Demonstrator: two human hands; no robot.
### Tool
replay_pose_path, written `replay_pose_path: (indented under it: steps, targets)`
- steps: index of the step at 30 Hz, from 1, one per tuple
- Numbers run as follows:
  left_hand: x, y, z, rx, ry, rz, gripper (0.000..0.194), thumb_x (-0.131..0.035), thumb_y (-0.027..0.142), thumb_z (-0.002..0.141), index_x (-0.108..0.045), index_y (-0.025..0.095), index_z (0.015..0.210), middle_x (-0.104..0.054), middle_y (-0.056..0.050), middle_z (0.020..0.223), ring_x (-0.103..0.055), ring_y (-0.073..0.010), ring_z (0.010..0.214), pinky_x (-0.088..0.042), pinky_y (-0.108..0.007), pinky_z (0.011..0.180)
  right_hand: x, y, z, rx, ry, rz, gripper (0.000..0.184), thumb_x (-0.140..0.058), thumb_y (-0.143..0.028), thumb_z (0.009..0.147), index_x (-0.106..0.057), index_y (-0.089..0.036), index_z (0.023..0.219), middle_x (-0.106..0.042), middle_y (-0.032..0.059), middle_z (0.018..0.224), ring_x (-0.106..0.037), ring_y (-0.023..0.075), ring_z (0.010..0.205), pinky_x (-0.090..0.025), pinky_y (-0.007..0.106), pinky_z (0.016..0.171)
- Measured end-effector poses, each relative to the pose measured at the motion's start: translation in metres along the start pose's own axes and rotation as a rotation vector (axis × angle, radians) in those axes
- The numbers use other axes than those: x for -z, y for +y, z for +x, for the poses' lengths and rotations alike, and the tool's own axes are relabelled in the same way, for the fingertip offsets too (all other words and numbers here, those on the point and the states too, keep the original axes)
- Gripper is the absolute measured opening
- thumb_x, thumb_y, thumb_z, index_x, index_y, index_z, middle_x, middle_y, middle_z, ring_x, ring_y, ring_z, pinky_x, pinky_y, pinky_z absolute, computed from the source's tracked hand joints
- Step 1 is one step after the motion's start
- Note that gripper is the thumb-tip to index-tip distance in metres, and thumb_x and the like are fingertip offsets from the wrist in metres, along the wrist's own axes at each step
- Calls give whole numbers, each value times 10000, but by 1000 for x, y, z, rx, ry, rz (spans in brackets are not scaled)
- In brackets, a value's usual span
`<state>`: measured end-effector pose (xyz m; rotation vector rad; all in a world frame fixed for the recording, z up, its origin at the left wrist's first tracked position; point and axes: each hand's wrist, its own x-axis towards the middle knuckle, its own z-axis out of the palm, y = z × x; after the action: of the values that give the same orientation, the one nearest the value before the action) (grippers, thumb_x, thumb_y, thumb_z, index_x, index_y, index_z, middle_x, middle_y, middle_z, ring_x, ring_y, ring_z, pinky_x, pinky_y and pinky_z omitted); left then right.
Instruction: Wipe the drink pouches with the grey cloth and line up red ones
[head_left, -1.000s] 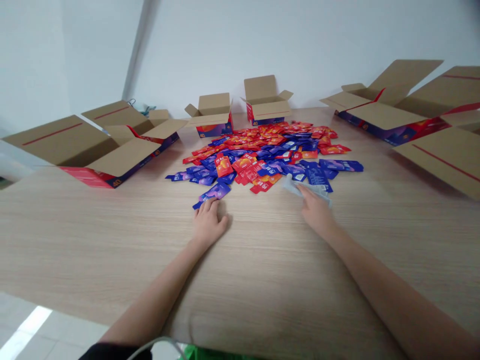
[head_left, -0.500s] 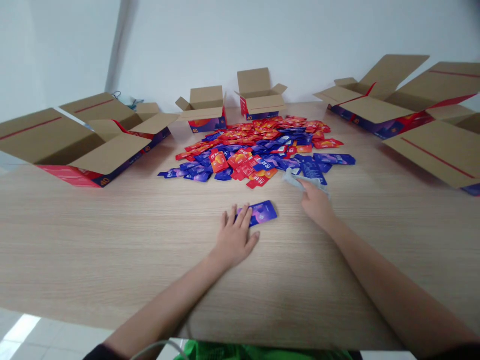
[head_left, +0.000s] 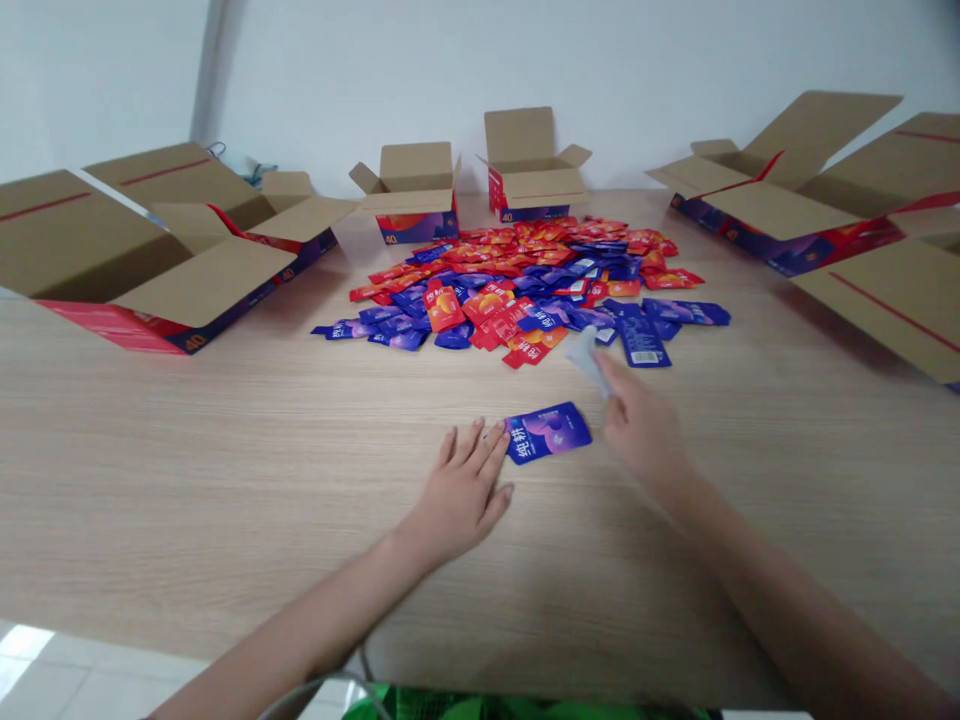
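The blue packet (head_left: 555, 432) lies flat on the table (head_left: 262, 480); at its eight o'clock the left hand (head_left: 465, 495) rests with fingers spread, tips hiding its end; at three the right hand (head_left: 645, 420), blurred, pinches a pale cloth (head_left: 587, 358); a packet heap (head_left: 517, 285) crowds twelve, the left carton (head_left: 210, 285) ten, two rear cartons (head_left: 418, 225) behind; at two, the right cartons (head_left: 889, 300) run out of frame; at six, a green thing (head_left: 480, 708) is too cropped to identify.

The lone blue sachet (head_left: 553, 432) bears 纯耕 in white. The number 40 stands on the near left box (head_left: 206, 282), the middle-left box (head_left: 417, 215) and the middle-right box (head_left: 536, 188). Smaller print is unreadable.
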<state>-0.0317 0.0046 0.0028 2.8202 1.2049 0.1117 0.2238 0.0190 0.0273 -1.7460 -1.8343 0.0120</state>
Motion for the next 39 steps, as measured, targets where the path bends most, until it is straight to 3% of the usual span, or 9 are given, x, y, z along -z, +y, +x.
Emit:
replay_pose_path:
  steps: [3, 5, 11, 17, 23, 29, 35, 39]
  targets:
    - [-4, 10, 3, 41, 6, 10, 556, -357, 400, 966, -385, 111, 1440, -381, -127, 1497, -221, -327, 1429, -180, -554, 1145, -24, -50, -31, 266, -196, -14, 600, -365, 33, 790, -544, -146, 1333, -476, 94, 1446, -478, 229, 1298, -478, 355, 1009]
    - [-3, 13, 4, 46, -1, 14, 533, -345, 401, 969, -444, 103, 1399, -443, -138, 1454, -248, -329, 1419, -193, -553, 1140, -35, -60, -43, 318, -253, -87, 575, -378, 39, 791, -566, -122, 1310, -485, 106, 1435, -458, 251, 1314, -483, 363, 1006]
    - [-1, 11, 4, 35, 14, 27, 565, -325, 410, 976, -319, 148, 1477, -285, -80, 1549, -234, -314, 1426, -265, -524, 1117, -35, -25, -34, 130, -173, -277, 555, -375, 42, 794, -545, -49, 1315, -531, 157, 1385, -487, 296, 1283, -457, 418, 1033]
    - [-2, 13, 4, 58, -7, 65, 554, -326, 411, 973, -416, 90, 1415, -408, -133, 1480, -251, -319, 1419, -248, -525, 1124, -47, -43, -43, 389, -203, -196, 554, -373, 35, 793, -536, -29, 1319, -483, 177, 1418, -452, 270, 1315, -371, 425, 1115]
    - [-2, 19, 7, 72, 6, 73, 608, -346, 436, 967, -312, 103, 1476, -280, -113, 1546, -246, -342, 1416, -267, -535, 1113, -40, -21, -37, 162, -187, -185, 629, -333, 82, 726, -499, 23, 1329, -464, 233, 1415, -417, 271, 1340, -382, 447, 1104]
    - [1, 23, 9, 92, -20, 79, 582, -395, 450, 947, -456, 75, 1387, -443, -160, 1450, -286, -349, 1400, -280, -518, 1113, -48, -47, -44, 365, -271, -95, 619, -383, 56, 739, -494, 3, 1346, -447, 209, 1437, -408, 277, 1345, -340, 434, 1135]
    - [-4, 22, 8, 83, 26, 82, 617, -379, 451, 956, -349, 97, 1460, -294, -124, 1538, -268, -356, 1406, -302, -530, 1097, -39, -19, -31, 111, -198, -138, 667, -355, 85, 682, -493, 21, 1331, -458, 228, 1423, -404, 268, 1347, -370, 436, 1113]
    - [-2, 22, 9, 84, 22, 80, 584, -397, 441, 946, -442, 78, 1400, -409, -154, 1474, -306, -358, 1388, -300, -532, 1097, -45, -45, -42, 305, -253, -91, 637, -365, 66, 717, -511, -9, 1332, -454, 196, 1435, -399, 271, 1349, -355, 427, 1125]
